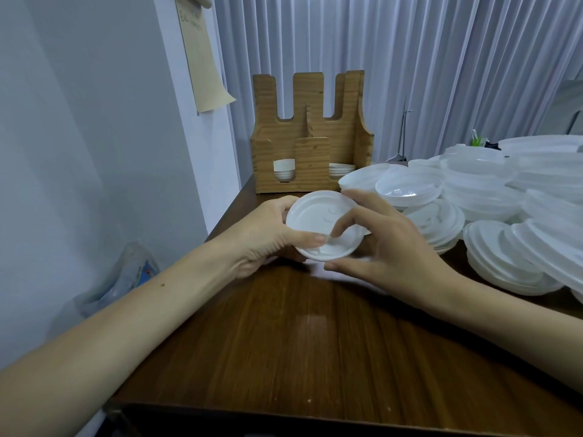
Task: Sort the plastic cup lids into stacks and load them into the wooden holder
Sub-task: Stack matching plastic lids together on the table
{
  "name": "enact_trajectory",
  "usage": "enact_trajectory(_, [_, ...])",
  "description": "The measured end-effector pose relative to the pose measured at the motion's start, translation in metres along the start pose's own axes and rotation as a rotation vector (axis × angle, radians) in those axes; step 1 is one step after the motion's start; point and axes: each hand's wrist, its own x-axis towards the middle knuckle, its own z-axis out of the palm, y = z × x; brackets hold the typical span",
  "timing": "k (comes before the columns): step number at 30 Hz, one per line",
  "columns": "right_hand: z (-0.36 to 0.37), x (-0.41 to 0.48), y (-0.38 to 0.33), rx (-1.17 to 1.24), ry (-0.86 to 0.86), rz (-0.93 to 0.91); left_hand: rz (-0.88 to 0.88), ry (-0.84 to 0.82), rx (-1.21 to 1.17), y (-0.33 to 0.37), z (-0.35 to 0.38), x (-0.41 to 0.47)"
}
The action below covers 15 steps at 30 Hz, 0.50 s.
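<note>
A small stack of white plastic lids [318,220] is held above the dark wooden table [299,342], tilted toward me. My left hand [268,238] grips its left edge with the thumb across the lower rim. My right hand [388,247] holds the right side, fingers on the rim and one finger on top. The wooden holder [312,134] stands upright behind, with a few white lids low in its left slot [284,170] and its right slot [341,169]. A big loose pile of lids [492,200] lies at the right.
The grey wall [94,137] runs close along the table's left edge, with a paper sheet [202,58] pinned on it. A plastic bag [126,275] sits on the floor at the left. White curtains [441,58] hang behind the table.
</note>
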Motion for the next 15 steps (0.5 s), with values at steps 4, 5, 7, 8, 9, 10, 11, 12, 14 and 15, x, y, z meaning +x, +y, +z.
enact_trajectory(4, [0.001, 0.001, 0.003, 0.035, 0.001, 0.011, 0.005, 0.029, 0.129, -0.002, -0.001, 0.002])
enact_trajectory(5, [0.001, 0.001, 0.004, 0.061, 0.004, 0.021, 0.022, 0.039, 0.178, -0.003, 0.000, 0.003])
enact_trajectory(7, [0.002, 0.000, 0.004, 0.104, 0.007, 0.036, 0.049, 0.062, 0.252, -0.004, 0.000, 0.003])
enact_trajectory(8, [0.003, -0.001, 0.002, 0.108, 0.004, 0.036, 0.044, 0.077, 0.275, -0.004, 0.000, 0.003])
enact_trajectory(9, [0.003, -0.002, 0.000, 0.096, -0.005, 0.031, 0.027, 0.088, 0.292, -0.005, -0.001, 0.003])
enact_trajectory(10, [0.004, -0.003, -0.001, 0.067, -0.021, 0.027, 0.010, 0.092, 0.312, -0.005, -0.001, 0.003])
enact_trajectory(11, [0.005, -0.004, -0.003, 0.032, -0.038, 0.029, 0.002, 0.092, 0.338, -0.005, 0.000, 0.004])
enact_trajectory(12, [0.005, -0.005, -0.004, 0.003, -0.052, 0.041, 0.011, 0.094, 0.362, -0.006, 0.001, 0.006])
enact_trajectory(14, [0.005, -0.006, -0.005, -0.015, -0.056, 0.090, 0.071, 0.126, 0.371, -0.005, 0.005, 0.010])
enact_trajectory(15, [0.005, -0.007, -0.004, -0.006, -0.050, 0.115, 0.102, 0.149, 0.375, -0.004, 0.006, 0.014])
